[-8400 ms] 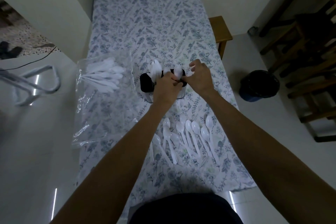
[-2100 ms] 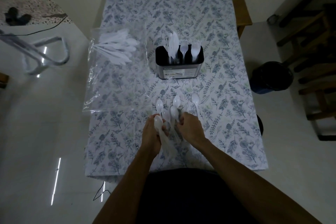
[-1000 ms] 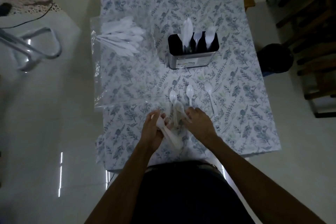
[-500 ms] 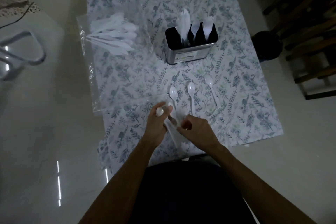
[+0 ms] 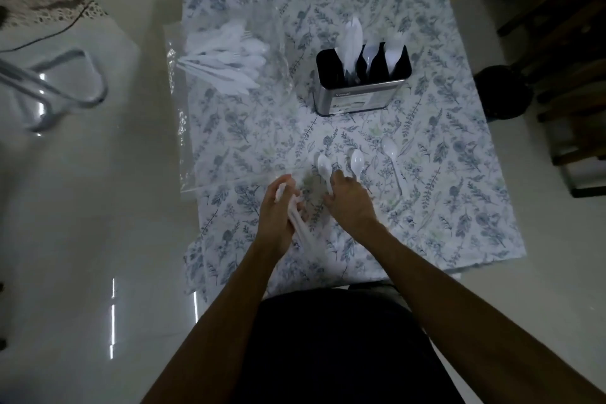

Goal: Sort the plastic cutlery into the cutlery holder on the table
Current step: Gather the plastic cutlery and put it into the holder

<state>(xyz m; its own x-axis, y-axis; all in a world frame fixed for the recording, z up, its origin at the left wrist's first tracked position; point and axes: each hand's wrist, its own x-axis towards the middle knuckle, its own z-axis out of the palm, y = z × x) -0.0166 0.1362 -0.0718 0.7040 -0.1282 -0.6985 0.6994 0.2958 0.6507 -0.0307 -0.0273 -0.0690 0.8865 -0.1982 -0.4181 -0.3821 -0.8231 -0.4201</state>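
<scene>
My left hand (image 5: pixel 277 211) grips a bundle of white plastic spoons (image 5: pixel 300 229) near the table's front edge, handles pointing toward me. My right hand (image 5: pixel 349 203) lies on the cloth with its fingertips on the handle of one loose spoon (image 5: pixel 324 166). Two more loose spoons lie to the right: a middle spoon (image 5: pixel 356 160) and a far-right spoon (image 5: pixel 390 149). The metal cutlery holder (image 5: pixel 359 93) stands beyond them, with white cutlery upright in three of its black compartments.
A clear plastic bag (image 5: pixel 226 59) with several white cutlery pieces lies at the table's left, overhanging the edge. The floral tablecloth (image 5: pixel 442 207) covers the table. A dark bin (image 5: pixel 503 92) and wooden chairs stand to the right, a metal frame (image 5: pixel 55 88) on the floor at left.
My right hand has left the bundle and moved forward onto the leftmost loose spoon. My left hand still holds the gathered spoons. The view has shifted slightly.
</scene>
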